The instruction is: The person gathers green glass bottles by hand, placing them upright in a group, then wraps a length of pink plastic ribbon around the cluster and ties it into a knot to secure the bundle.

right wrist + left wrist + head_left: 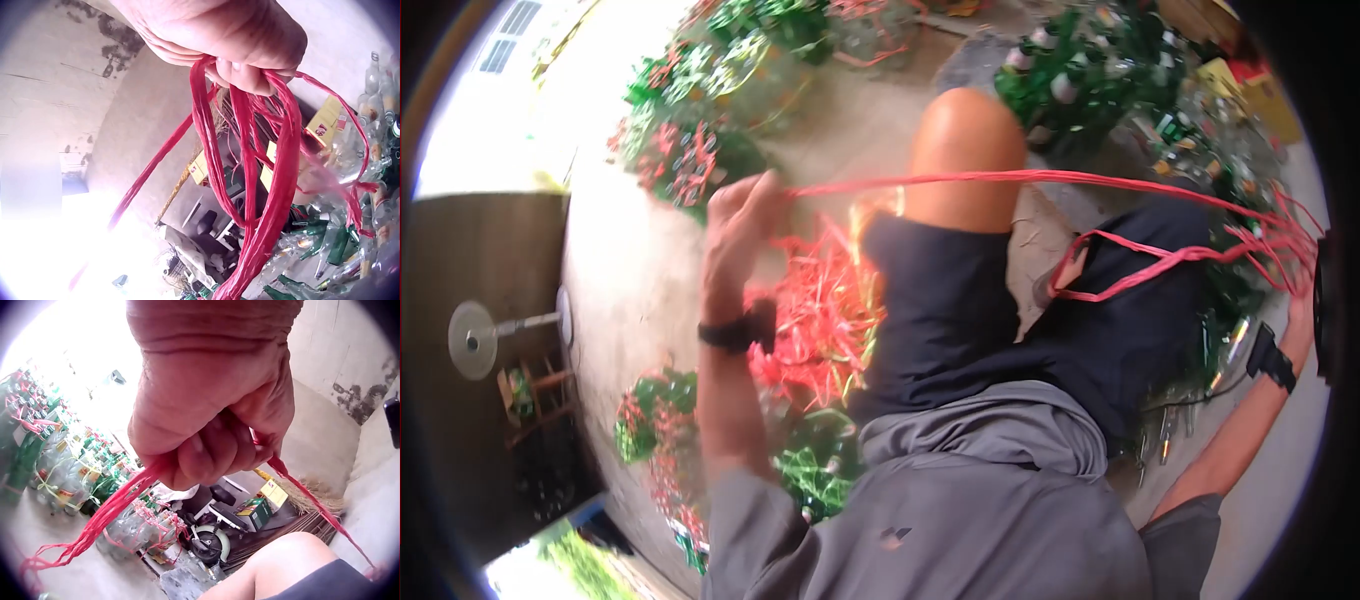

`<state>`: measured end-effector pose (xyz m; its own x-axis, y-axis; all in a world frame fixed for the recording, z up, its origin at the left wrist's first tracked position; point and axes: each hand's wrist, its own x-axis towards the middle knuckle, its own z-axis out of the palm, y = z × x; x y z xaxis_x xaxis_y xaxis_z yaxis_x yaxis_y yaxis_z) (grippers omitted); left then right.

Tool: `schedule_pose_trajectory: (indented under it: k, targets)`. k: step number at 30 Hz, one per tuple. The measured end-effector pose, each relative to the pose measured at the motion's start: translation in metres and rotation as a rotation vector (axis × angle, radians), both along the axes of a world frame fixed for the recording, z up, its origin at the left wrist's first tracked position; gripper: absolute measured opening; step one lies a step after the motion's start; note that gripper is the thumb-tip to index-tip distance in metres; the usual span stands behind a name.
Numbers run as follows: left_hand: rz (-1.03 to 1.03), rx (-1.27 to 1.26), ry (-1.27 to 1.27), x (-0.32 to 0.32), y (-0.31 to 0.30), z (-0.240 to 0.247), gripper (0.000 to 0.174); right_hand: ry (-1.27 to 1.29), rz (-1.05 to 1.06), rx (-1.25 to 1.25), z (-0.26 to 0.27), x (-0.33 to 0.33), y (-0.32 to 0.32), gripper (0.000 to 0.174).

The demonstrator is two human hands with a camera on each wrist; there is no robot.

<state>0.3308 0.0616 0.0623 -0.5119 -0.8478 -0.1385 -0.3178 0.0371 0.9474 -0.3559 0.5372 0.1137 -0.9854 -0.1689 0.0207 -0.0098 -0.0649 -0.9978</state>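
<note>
Red plastic twine [1000, 177] stretches across above the raised knee from one hand to the other. The left hand [740, 225] grips one end; in the left wrist view the curled fingers of this hand [212, 419] hold strands [109, 515] that come out on both sides. At the far right, the right hand [1300, 295] holds a gathered bunch, and a loose loop [1135, 285] hangs from it over the leg. In the right wrist view several strands [281, 169] hang in loops from the closed fingers of the right hand [231, 47].
A tangled red twine heap [815, 310] lies beside the left thigh. Bundled bottles [1090, 75] stand at the top right, with more tied bundles [690, 150] at the upper left. Loose glass bottles [337, 244] lie on the right. A fan [475, 340] stands at the far left.
</note>
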Motion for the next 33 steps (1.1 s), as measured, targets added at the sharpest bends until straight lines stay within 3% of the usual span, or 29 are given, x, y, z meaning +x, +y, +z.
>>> schedule_pose_trajectory:
  k: [3, 4, 6, 10, 12, 13, 14, 24, 27, 30, 33]
  targets:
    - [-0.020, 0.035, 0.089, 0.008, -0.009, -0.012, 0.038, -0.018, 0.038, -0.078, 0.020, 0.035, -0.031, 0.019]
    - [0.022, 0.098, 0.168, 0.002, -0.004, -0.008, 0.037, -0.039, 0.013, -0.118, 0.027, 0.041, -0.042, 0.015]
    - [0.240, 0.182, 0.324, -0.002, -0.007, -0.021, 0.036, 0.007, 0.207, -0.273, 0.031, 0.033, -0.039, 0.017]
    - [0.351, 0.206, 0.393, -0.024, -0.010, -0.006, 0.033, 0.101, 0.144, -0.334, 0.059, 0.045, -0.060, 0.019]
    - [-0.113, 0.300, 0.483, -0.001, -0.040, -0.010, 0.019, 0.133, 0.138, -0.341, 0.070, 0.037, -0.060, 0.018]
    - [0.239, 0.070, 0.374, -0.024, -0.023, -0.008, 0.025, 0.146, 0.160, -0.349, 0.075, 0.033, -0.060, 0.017]
    - [0.045, 0.247, 0.462, -0.034, -0.024, 0.010, 0.032, 0.162, 0.127, -0.338, 0.079, 0.029, -0.060, 0.016]
    - [0.022, 0.264, 0.579, -0.081, -0.022, 0.015, 0.027, 0.178, 0.037, -0.356, 0.111, 0.035, -0.055, 0.018]
    - [0.070, 0.255, 0.541, -0.091, -0.020, 0.020, 0.026, 0.183, -0.051, -0.256, 0.106, 0.026, -0.041, 0.033]
    - [-0.014, 0.265, 0.568, -0.094, -0.028, 0.016, 0.025, 0.290, -0.167, -0.279, 0.124, 0.034, -0.044, 0.029]
    - [-0.064, 0.255, 0.598, -0.105, -0.026, 0.020, 0.025, 0.351, -0.146, -0.312, 0.130, 0.030, -0.037, 0.033]
